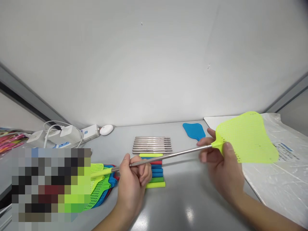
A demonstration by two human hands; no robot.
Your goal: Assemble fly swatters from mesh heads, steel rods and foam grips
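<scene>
A yellow-green fly swatter (245, 139) with a metal telescopic rod is held across the table, its mesh head on the right and its handle on the left. My left hand (134, 175) is closed around the rod near the handle. At the neck of the head, my right hand (223, 166) grips with the thumb in front and the fingers partly behind. Beneath the rod lie several coloured handle tubes (156, 179) in a column, partly covered by my left hand. Behind them rests a row of metal rods (152, 144).
A blue swatter head (193, 131) lies at the back. Stacked swatter heads (98, 192) sit at left, partly blurred out. Farther left are white plugs (69, 134), cables and a white oval object (106, 129). A white plastic-wrapped package (286, 183) covers the right side.
</scene>
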